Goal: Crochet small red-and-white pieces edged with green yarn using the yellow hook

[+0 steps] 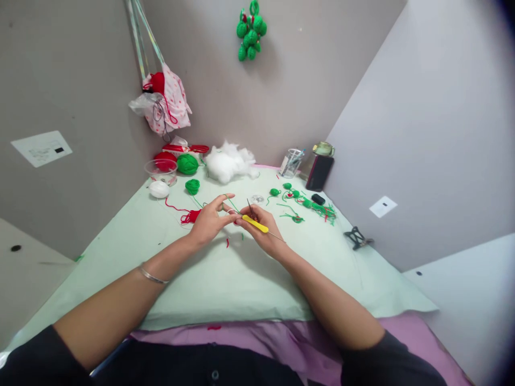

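Both hands meet over the middle of the pale green cloth. My right hand [262, 228] is closed around a crochet hook with a yellow handle [256, 223]; its thin metal end sticks out toward the wrist. A dark pointed tool [250, 208] also shows by those fingers. My left hand [213, 219] has a strand of green yarn [233, 203] running over its raised finger, with thumb and fingertips pinched at a small piece by the hook. That piece is mostly hidden. Behind the left hand lies red yarn [190, 216], with a small green yarn ball [192, 186] farther back.
White stuffing [229, 162], a larger green yarn ball [187, 164] and a clear tub [161, 170] stand at the back. To the right are green crocheted pieces [308, 203], a pen cup [290, 164], a phone [320, 173] and a black stand [356, 238].
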Available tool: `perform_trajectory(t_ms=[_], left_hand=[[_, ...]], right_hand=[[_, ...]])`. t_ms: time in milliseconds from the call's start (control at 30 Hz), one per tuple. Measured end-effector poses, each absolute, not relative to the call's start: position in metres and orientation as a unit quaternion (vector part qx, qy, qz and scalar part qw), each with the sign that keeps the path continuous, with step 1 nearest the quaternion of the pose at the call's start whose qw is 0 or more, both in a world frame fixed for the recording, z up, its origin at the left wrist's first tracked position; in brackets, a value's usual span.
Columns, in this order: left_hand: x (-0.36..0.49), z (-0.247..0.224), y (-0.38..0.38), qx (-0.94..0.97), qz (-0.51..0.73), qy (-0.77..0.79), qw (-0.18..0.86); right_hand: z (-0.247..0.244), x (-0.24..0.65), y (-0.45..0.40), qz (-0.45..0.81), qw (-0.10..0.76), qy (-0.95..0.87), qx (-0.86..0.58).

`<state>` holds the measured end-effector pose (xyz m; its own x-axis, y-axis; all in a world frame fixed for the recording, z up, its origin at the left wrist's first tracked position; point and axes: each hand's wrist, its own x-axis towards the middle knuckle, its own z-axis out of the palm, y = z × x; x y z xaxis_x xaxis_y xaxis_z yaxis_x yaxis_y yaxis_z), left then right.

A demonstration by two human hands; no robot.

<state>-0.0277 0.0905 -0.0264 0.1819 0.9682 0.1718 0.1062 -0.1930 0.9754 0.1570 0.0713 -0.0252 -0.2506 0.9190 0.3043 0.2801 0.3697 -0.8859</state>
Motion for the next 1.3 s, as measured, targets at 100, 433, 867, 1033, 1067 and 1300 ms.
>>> perform_trajectory(t_ms=[100,433,867,1033,1067,1300], left_hand=[[-0.027,-0.032,0.091,0.58,0.448,0.397,0.552],[-0.027,-0.031,0.089,0.48,0.468,0.339,0.66],[-0.025,-0.034,0.088,0.526,0.358,0.303,0.71],[-0.026,-0.035,0.09,0.542,0.324,0.318,0.707],[-0.026,-0.035,0.09,0.54,0.325,0.322,0.706],[-0.028,-0.037,0.094,0.509,0.362,0.365,0.691]], right_hand=[[-0.026,0.159,0.072,0.348,0.437,-0.712,-0.426],[-0.006,0.179,0.074,0.348,0.39,-0.769,-0.369],[-0.012,0.171,0.074,0.525,0.364,-0.653,-0.408],[-0.017,0.168,0.075,0.518,0.408,-0.617,-0.431],[-0.019,0.169,0.077,0.515,0.415,-0.609,-0.438],[-0.013,0.175,0.076,0.509,0.387,-0.615,-0.462]])
